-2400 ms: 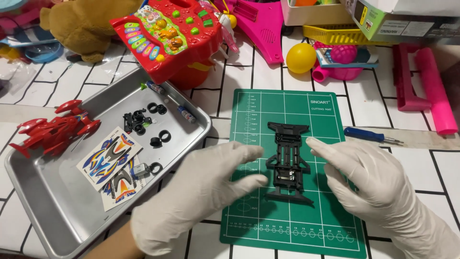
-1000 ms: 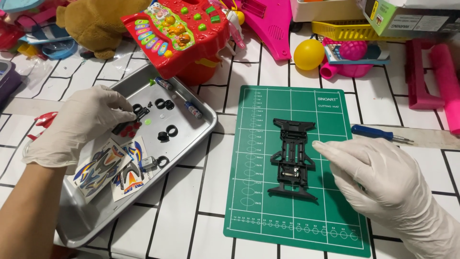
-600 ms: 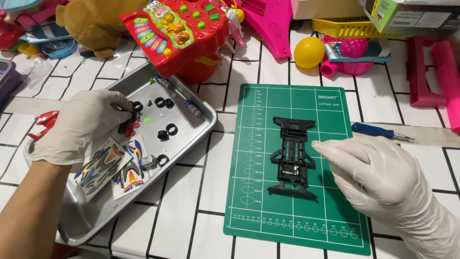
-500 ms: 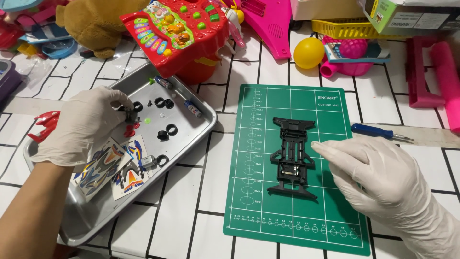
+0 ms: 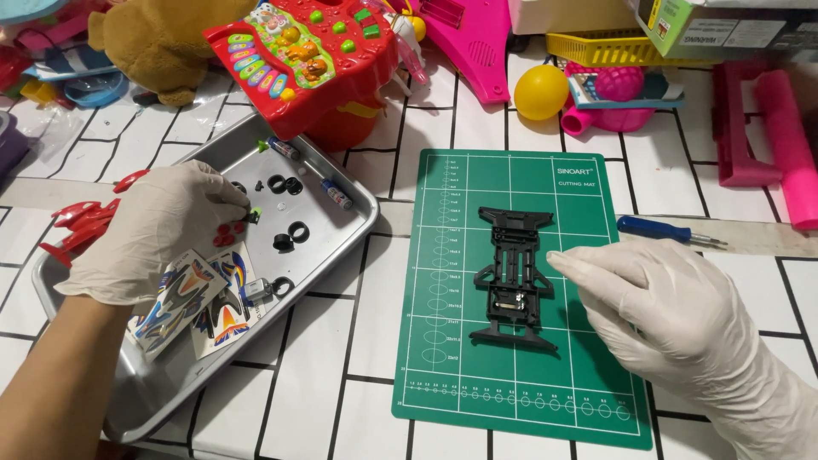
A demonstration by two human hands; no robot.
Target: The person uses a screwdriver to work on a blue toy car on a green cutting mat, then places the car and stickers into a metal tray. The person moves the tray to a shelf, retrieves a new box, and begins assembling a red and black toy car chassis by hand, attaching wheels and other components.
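A white-and-green cardboard box point(image 5: 724, 25) lies at the top right edge, while colourful flame-patterned sticker sheets point(image 5: 192, 302) lie in the metal tray point(image 5: 341, 234) at left.

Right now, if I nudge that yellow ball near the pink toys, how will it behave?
The yellow ball looks smooth and round, so it would probably roll. It seems like light, hollow plastic. The pink toy beside it might stop it.

Home hobby table — white tiled top point(image 5: 375, 409) with dark grout lines. Green cutting mat point(image 5: 520, 375) at centre; left of mat, metal tray point(image 5: 341, 247) with small kit parts; behind mat, clutter of toys — red toy keyboard point(image 5: 298, 60), brown plush point(image 5: 162, 47), yellow ball point(image 5: 541, 91). Blue screwdriver point(image 5: 660, 230) right of mat.
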